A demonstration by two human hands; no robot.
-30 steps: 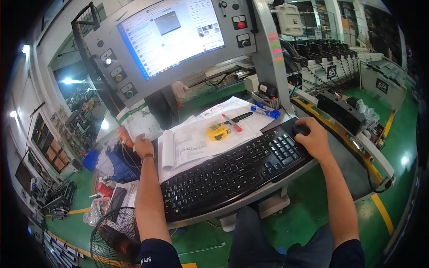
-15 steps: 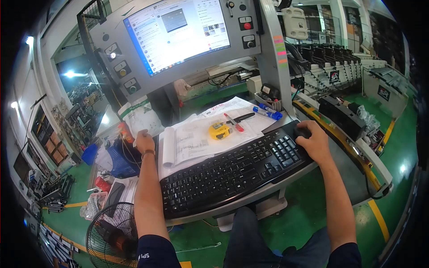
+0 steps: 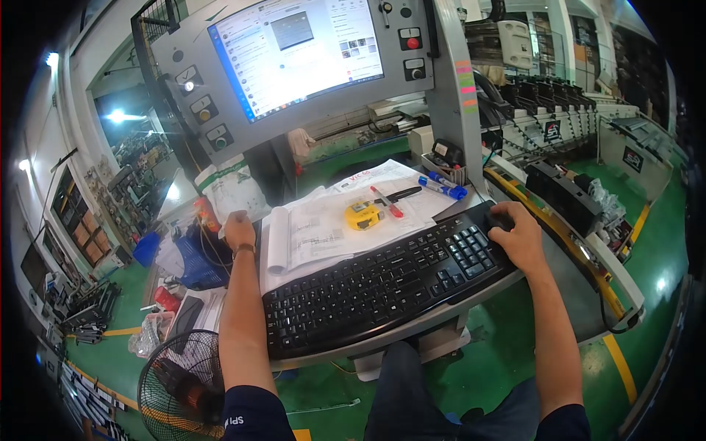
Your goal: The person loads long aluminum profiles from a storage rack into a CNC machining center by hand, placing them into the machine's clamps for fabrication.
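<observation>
My right hand (image 3: 519, 237) is wrapped over a black computer mouse (image 3: 501, 218) at the right end of the black keyboard (image 3: 375, 283). My left hand (image 3: 240, 229) lies at the desk's left edge, beside a rolled-up paper sheet (image 3: 278, 241). Its fingers are curled in, and what they hold, if anything, is hidden. Behind the keyboard, printed drawings (image 3: 316, 234) are spread out. On them lie a yellow tape measure (image 3: 362, 215), a red pen (image 3: 387, 202) and a black pen (image 3: 406, 194). Blue markers (image 3: 443, 188) sit at the papers' right edge.
A lit monitor (image 3: 298, 55) in a grey panel with buttons stands above the desk. On the left are a white bag (image 3: 232, 189), a blue bin (image 3: 197, 261) and a fan (image 3: 182, 386). A machine with a yellow rail (image 3: 548, 217) runs along the right.
The view has shifted slightly. Both hands keep their places, the right one on the mouse and the left one at the desk edge; the desk items stay put.
</observation>
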